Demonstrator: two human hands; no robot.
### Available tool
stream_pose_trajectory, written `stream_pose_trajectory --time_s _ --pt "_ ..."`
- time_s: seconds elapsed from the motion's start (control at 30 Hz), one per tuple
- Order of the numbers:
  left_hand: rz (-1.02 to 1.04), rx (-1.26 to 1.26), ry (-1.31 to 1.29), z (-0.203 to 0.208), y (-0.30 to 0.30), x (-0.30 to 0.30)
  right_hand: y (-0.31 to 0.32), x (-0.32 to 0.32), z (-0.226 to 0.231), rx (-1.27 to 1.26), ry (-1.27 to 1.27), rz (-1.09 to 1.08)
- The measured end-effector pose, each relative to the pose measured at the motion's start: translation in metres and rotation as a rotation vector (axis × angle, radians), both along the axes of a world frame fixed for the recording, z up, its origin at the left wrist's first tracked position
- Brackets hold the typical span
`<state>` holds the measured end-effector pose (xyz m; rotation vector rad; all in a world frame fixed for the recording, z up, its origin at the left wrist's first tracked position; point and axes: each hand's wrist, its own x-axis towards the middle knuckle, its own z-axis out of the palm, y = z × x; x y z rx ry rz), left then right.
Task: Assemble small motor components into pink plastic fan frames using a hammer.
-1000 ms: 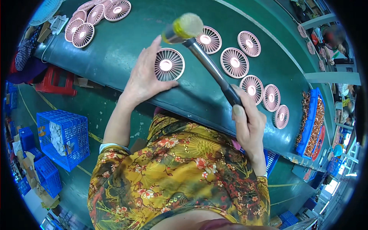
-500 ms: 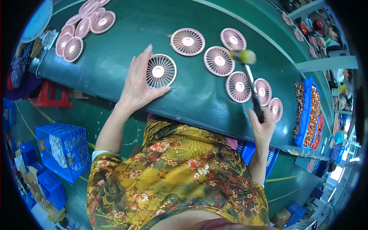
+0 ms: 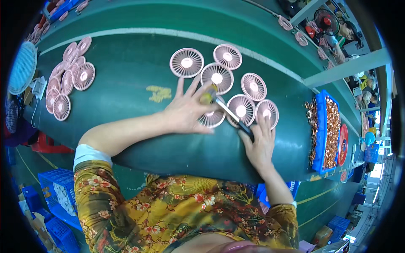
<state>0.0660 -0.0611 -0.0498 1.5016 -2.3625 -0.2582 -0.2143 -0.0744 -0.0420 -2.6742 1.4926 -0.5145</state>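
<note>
R hand (image 3: 260, 148): grip clamped on hammer (image 3: 229, 111) handle, fingertips over a pink grille (image 3: 273, 110). Hammer head blurred, right by L hand (image 3: 184, 113). L hand: grip apart, fingers spread, partly covering another grille (image 3: 211, 119). Approx. 7 grilles mid-worktop (image 3: 126, 92), btw near & far edges. More grilles in overlapping pile (image 3: 67, 76), worktop L end; blue tray (image 3: 321, 133) w/ copper-coloured bits (image 3: 332, 130), R end.

Blue crate (image 3: 59, 176), white pcs (image 3: 63, 199) inside. Red stool (image 3: 49, 144) just beyond crate; lt-blue fan (image 3: 23, 67) farther beyond. Blk fan (image 3: 327, 22), red ctr, well R of crate.
</note>
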Motion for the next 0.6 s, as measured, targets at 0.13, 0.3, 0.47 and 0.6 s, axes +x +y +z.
stream_pose_trajectory --time_s 0.13,0.3,0.47,0.6 --pt "0.207 -0.268 0.073 -0.013 -0.145 0.006 -0.162 0.025 -0.020 -0.357 0.007 0.013" --pt "0.558 -0.477 -0.002 -0.029 -0.216 0.034 -0.263 0.089 -0.012 -0.275 -0.053 -0.157" --pt "0.597 -0.399 0.077 -0.019 -0.201 0.050 -0.245 0.061 -0.009 -0.391 -0.097 0.072" --pt "0.699 -0.420 0.029 -0.010 -0.173 0.117 -0.210 0.083 -0.009 -0.278 -0.072 0.151"
